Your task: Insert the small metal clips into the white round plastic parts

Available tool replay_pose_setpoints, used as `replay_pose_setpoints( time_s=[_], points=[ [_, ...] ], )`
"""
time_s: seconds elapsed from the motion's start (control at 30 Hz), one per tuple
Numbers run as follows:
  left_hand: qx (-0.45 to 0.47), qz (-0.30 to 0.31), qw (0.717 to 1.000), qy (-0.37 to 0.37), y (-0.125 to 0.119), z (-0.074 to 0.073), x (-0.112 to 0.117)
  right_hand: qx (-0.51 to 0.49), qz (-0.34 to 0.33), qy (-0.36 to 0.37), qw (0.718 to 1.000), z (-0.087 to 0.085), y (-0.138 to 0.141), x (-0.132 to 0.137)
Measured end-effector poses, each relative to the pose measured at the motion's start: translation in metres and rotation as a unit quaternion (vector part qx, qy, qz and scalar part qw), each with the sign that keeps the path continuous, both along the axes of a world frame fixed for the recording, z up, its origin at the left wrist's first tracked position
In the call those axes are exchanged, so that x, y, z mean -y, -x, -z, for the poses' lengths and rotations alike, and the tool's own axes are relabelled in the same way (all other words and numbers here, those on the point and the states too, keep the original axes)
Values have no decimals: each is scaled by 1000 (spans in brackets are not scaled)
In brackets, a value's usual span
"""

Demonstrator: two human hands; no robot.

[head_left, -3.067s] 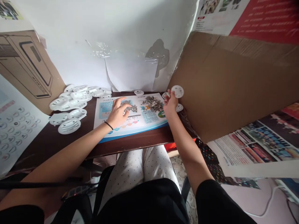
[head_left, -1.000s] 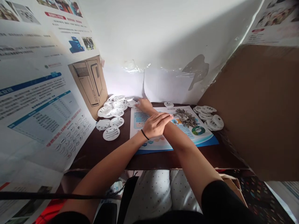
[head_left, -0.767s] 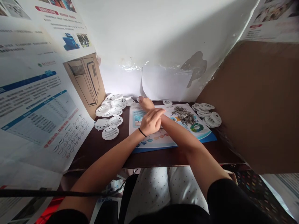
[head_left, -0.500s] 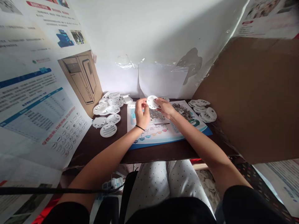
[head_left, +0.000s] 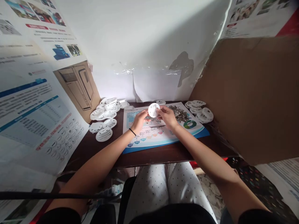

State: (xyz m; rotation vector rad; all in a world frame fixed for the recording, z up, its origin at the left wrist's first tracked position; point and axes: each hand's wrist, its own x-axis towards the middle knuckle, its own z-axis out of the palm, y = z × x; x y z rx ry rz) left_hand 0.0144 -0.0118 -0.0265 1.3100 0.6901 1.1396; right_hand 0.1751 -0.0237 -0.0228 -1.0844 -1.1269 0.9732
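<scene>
Both my hands hold up a round white plastic disc (head_left: 154, 110) with several small holes, just above the printed mat. My left hand (head_left: 139, 120) grips its lower left edge, and my right hand (head_left: 167, 116) grips its right edge. A heap of small metal pieces (head_left: 177, 113) lies on the mat right behind my right hand. Its near part is hidden by that hand. Slotted white plastic covers (head_left: 104, 134) are piled left of the mat, and more (head_left: 202, 114) lie to its right.
The blue-edged printed mat (head_left: 149, 138) lies on a dark wooden table (head_left: 163, 157). A single white disc (head_left: 160, 102) sits at the mat's far edge. A cardboard sheet (head_left: 243, 93) leans in at the right, and a printed poster (head_left: 35, 118) hangs at the left.
My crossed forearms have uncrossed. My hands have come together on the white disc and raised it over the mat. The view has tilted slightly.
</scene>
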Motion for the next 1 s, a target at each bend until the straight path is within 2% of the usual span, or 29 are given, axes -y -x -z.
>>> replay_pose_setpoints(
  time_s=[0.07, 0.13, 0.2, 0.23, 0.33, 0.5, 0.6, 0.73, 0.77, 0.8, 0.83, 0.9, 1.0],
  points=[
    [29, 52, 994, 92, 1, -4, 1, 105, 12, -81, 991, -2, -4, 0],
    [17, 140, 974, 180, 1, -7, 3, 222, -3, -162, 961, -6, -7, 3],
    [-16, 207, 951, 229, 0, -8, 4, 314, -27, -184, 931, -11, -8, 7],
    [-27, 221, 945, 239, -2, -8, 5, 342, -37, -178, 922, -14, -8, 10],
    [1, 204, 948, 244, -4, -8, 4, 346, -48, -159, 923, -16, -6, 12],
    [117, 165, 941, 272, -4, -13, 1, 247, -15, -103, 964, -10, -6, 5],
    [121, 163, 934, 293, -3, -14, 1, 265, -16, -83, 961, -7, -2, 5],
    [86, 145, 935, 312, -3, -12, 4, 355, -24, -120, 927, -11, -9, 1],
    [87, 141, 937, 306, -3, -13, 4, 383, -16, -127, 915, -12, -18, -2],
    [94, 140, 940, 296, -2, -15, 5, 418, 22, -131, 899, -14, -29, -6],
    [108, 143, 942, 283, -1, -16, 5, 458, 74, -109, 879, -15, -43, -10],
    [141, 135, 947, 256, 1, -20, 4, 514, 160, -12, 843, -16, -73, -18],
    [173, 111, 949, 237, 5, -22, -1, 529, 183, 30, 828, -14, -101, -24]
  ],
)
